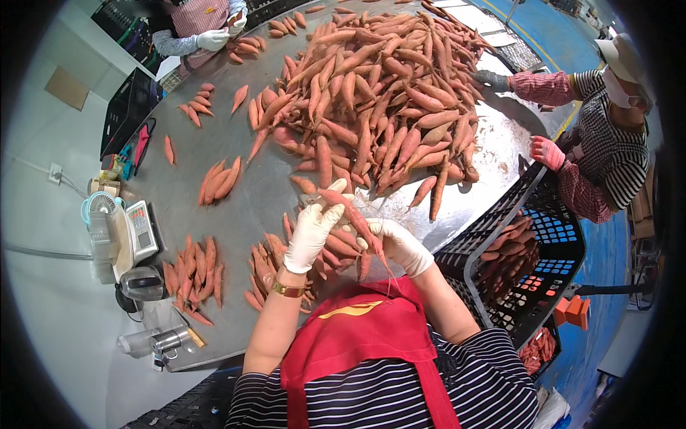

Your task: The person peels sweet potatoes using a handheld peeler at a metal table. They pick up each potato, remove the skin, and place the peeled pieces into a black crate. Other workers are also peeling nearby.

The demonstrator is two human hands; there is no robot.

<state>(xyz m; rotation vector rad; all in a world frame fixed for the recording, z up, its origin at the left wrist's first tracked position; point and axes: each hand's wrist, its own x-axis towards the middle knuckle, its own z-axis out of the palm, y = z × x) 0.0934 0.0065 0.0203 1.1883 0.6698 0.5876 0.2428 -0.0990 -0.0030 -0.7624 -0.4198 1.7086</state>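
In white gloves, my two hands hold one long sweet potato [353, 215] with a thin, trailing root above the table edge nearest me. My left hand [315, 228] grips its upper end, and my right hand [399, 244] has its fingers at the lower part. Beyond them a large heap of sweet potatoes [386, 96] covers much of the metal table [187, 145]. Beneath and beside my hands lie more sweet potatoes [265, 268], partly hidden by my left hand and wrist. Smaller groups rest to the left, one at the near left [195, 273] and another farther off [220, 182].
A black plastic crate [557, 252] with sweet potatoes inside stands at the table's right edge. A digital scale [140, 230], a glass pot [142, 283] and a metal cup [166, 341] line the left edge. One co-worker [605, 123] stands at the right, another [198, 27] at the far left.
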